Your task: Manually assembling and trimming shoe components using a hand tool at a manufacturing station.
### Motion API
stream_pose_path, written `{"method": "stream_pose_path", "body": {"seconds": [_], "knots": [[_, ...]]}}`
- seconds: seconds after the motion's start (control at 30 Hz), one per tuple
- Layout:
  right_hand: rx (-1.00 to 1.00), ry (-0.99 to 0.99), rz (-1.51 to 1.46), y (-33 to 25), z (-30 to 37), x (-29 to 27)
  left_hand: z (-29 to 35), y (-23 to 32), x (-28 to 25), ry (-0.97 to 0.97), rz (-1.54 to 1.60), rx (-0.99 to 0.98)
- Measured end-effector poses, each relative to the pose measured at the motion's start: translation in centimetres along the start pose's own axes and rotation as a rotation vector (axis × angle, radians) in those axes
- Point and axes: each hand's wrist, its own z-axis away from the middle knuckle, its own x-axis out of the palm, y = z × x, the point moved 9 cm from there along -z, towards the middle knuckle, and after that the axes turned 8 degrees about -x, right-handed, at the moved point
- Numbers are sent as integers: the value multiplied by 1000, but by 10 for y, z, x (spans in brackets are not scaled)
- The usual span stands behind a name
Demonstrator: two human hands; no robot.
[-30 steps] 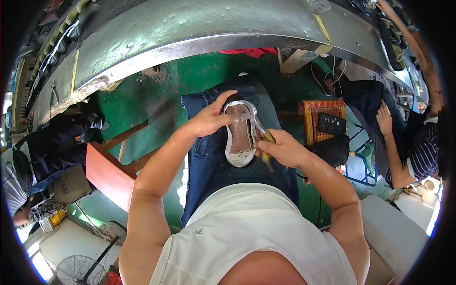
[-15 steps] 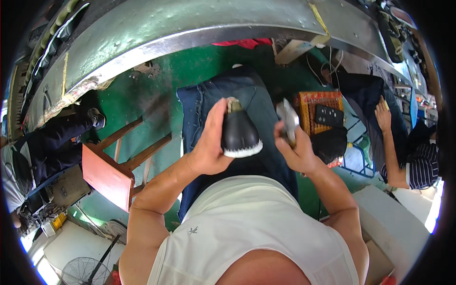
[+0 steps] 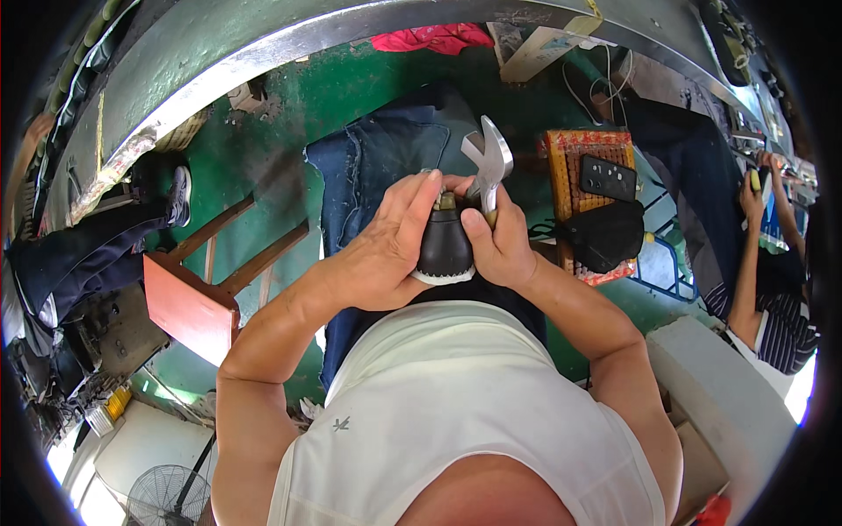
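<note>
A black shoe upper (image 3: 443,248) stands over my lap, with a jagged white edge on its near side. At its far end shows a small yellowish piece, perhaps the last (image 3: 445,202). My left hand (image 3: 386,228) wraps round the upper's left side, fingers reaching over the far end. Against the other side presses my right hand (image 3: 502,241), its thumb along the black surface. It also grips silver lasting pincers (image 3: 493,158), whose curved, notched head points up and away from me. The fingertips of both hands are partly hidden behind the upper.
Blue denim cloth (image 3: 368,167) covers my lap. To the right, a beaded seat (image 3: 566,180) holds a black phone (image 3: 608,177) and a black pouch (image 3: 605,235). A reddish stool (image 3: 189,302) lies left. A metal bench edge (image 3: 289,48) crosses ahead; people sit at both sides.
My right hand has moved left from beside the upper to touch it, and the pincers' head has swung upward. My left fingers have shifted over the far end. The view has shifted slightly.
</note>
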Motion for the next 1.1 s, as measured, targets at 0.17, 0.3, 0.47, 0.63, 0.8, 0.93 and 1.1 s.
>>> {"method": "stream_pose_path", "body": {"seconds": [0.17, 0.3, 0.47, 0.63, 0.8, 0.93, 1.1], "knots": [[74, -58, 52, 10, -4, -4, -11, -3, -4, -45, -2, -10], [89, -198, 30, 2, -15, -15, -15, -12, -8, -76, 20, -8], [27, -357, 200, -25, -25, -7, -24, -24, -25, -350, 185, -8], [29, -289, 269, -27, -24, -1, -43, -70, -18, -323, 698, -266], [75, -257, 331, -28, -28, -15, -55, -69, -19, -276, 662, -232], [204, -288, 287, -10, -24, -22, -63, -85, -9, -124, 842, -182], [304, -281, 253, -1, -33, -28, -78, -93, -21, 79, 368, -123]]}}
